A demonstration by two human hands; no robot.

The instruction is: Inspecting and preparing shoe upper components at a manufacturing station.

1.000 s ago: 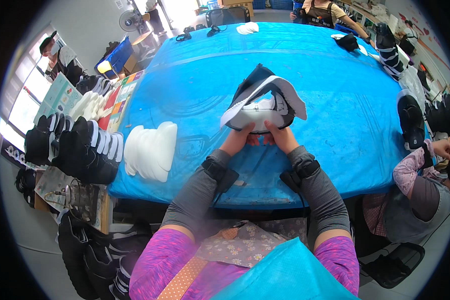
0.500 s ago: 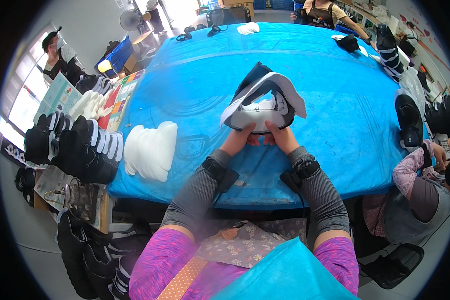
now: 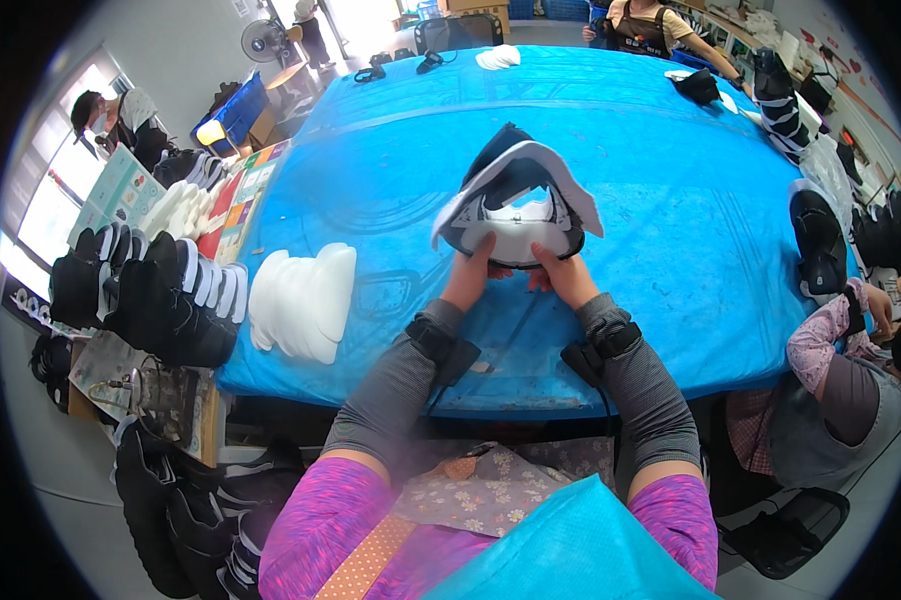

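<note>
A black and white shoe upper [image 3: 525, 242] is held up over the middle of the blue-covered table [image 3: 660, 300], its opening facing me. My left hand [image 3: 470, 273] grips its near left edge, thumb pressed on the white inner piece. On the near right edge my right hand [image 3: 564, 277] holds it the same way, thumb on the white part and fingers underneath. Both hands are closed on the upper; some fingers are hidden beneath it. Left of my hands lies a fanned stack of white curved pads [image 3: 302, 302].
Black and white shoe uppers [image 3: 160, 300] line the left edge, with a metal-framed device below. More uppers [image 3: 818, 240] lie along the right edge. A co-worker's arm [image 3: 820, 345] is close at the right. Other people stand at the far left and far right.
The shoe upper has shifted slightly left and tilted, its collar flap now lying lower on the left. My left thumb has moved up onto the white piece. The person at far left has bent forward.
</note>
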